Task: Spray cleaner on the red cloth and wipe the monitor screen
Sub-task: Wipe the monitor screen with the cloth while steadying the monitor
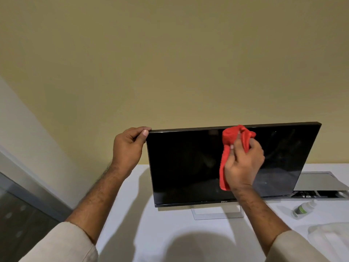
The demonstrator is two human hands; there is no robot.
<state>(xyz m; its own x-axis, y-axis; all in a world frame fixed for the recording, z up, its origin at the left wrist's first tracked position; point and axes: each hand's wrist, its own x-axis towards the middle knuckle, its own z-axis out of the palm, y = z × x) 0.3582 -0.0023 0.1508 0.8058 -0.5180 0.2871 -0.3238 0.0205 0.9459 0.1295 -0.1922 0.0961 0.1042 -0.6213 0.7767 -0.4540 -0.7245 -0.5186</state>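
1. The monitor [198,167] stands upright on the white table [170,233], its screen dark.
2. The left hand [128,148] closes its grip on the monitor's upper left corner, thumb on the front edge.
3. The right hand [243,165] has its grip closed on the red cloth [231,140], pressing it against the upper middle of the screen; one end hangs down beside the wrist.
4. The spray bottle [304,208] lies on its side on the table, right of the monitor's base.
5. A white cloth [328,237] lies nearer the person than the bottle.
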